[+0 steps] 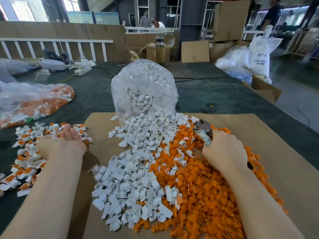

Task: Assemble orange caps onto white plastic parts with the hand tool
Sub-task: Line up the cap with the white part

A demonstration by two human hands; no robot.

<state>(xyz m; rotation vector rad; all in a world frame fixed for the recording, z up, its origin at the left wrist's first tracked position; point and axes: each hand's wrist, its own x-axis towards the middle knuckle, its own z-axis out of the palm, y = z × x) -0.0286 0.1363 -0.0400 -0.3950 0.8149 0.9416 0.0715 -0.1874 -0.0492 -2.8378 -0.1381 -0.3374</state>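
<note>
A heap of white plastic parts (136, 169) spills from a clear bag (143, 87) onto brown cardboard (276, 152). To its right lies a broad heap of orange caps (207, 195). My right hand (224, 150) is shut on the metal hand tool (203, 130), whose jaws point up and left above the caps. My left hand (63, 144) hovers palm-up with fingers apart over a pile of assembled white-and-orange pieces (27, 152) at the left; nothing shows in it.
A clear bag of orange-and-white pieces (34, 102) lies at far left on the dark green table (215, 95). A bottle (159, 49), power strip (82, 68), cardboard boxes (264, 90) and white sacks (259, 54) stand behind. People stand in the far background.
</note>
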